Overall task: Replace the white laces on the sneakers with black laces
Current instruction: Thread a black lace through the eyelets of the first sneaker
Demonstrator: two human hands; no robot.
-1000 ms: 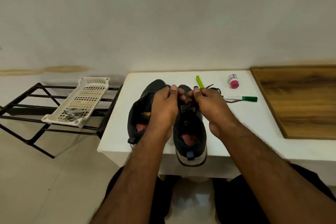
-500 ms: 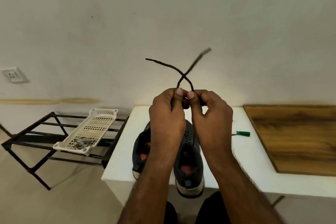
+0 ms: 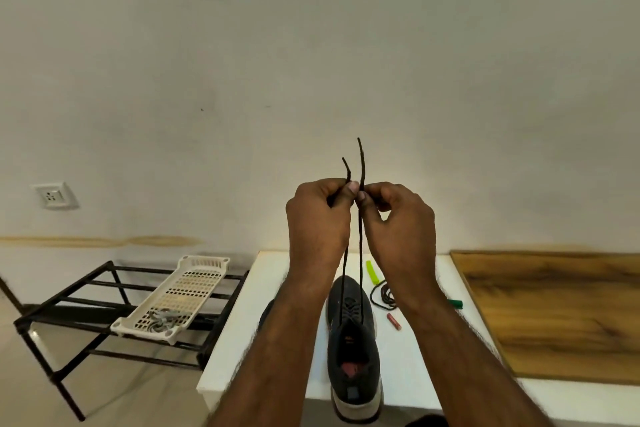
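No readable brand, label or writing anywhere; an orange mark on the sneaker's side is too small to make out.

Far left, on the plain off-white wall: one white wall socket (image 3: 54,195). A tan stain runs along the wall low down. Below it, one black metal rack (image 3: 104,308) on a pale tiled floor. One white perforated plastic tray (image 3: 180,291) lies across the rack's top bars, with a grey tangle of laces (image 3: 162,320) at its near end.

Centre: one white desk (image 3: 239,340). One dark sneaker (image 3: 353,350) stands on it, heel toward the camera, pale sole, reddish insole showing. A second dark shape (image 3: 266,314) beside the left forearm is mostly hidden; cannot tell what it is.

Both hands are raised above the sneaker, thumbs touching. Left hand (image 3: 320,218) pinches one strand of the black lace (image 3: 360,253); right hand (image 3: 398,222) pinches the other. Two strands run taut down to the sneaker's eyelets; two short ends stick up above the fingers.

Right of the sneaker on the desk: one lime-green stick (image 3: 372,272), one coiled dark lace (image 3: 383,295), one small red cylinder (image 3: 394,321), one green cap (image 3: 455,303) partly behind the right forearm.

Far right: one wood-grain board (image 3: 554,312) lying on the desk.
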